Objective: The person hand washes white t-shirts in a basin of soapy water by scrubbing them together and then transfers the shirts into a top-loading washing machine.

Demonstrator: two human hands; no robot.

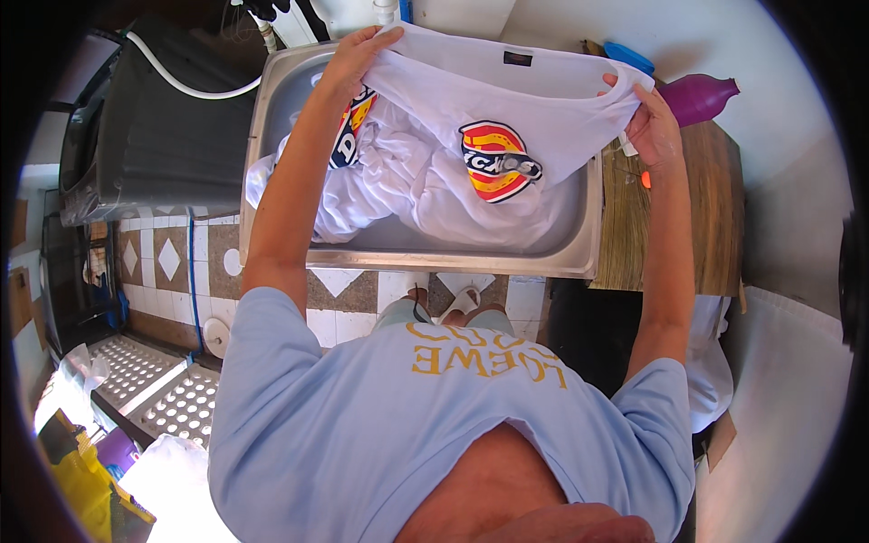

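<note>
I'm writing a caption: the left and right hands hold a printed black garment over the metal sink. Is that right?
Not black: the printed garment is white, as the head view shows. The left hand and right hand do hold it over the metal sink.

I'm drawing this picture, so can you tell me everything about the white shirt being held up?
The white shirt looks soft, with a creased red, yellow and dark badge and a small dark label inside its wide opening. The left hand and right hand hold that opening's two ends. Below, it droops into the metal sink among bunched white cloth; where it ends, I can't tell.
</note>
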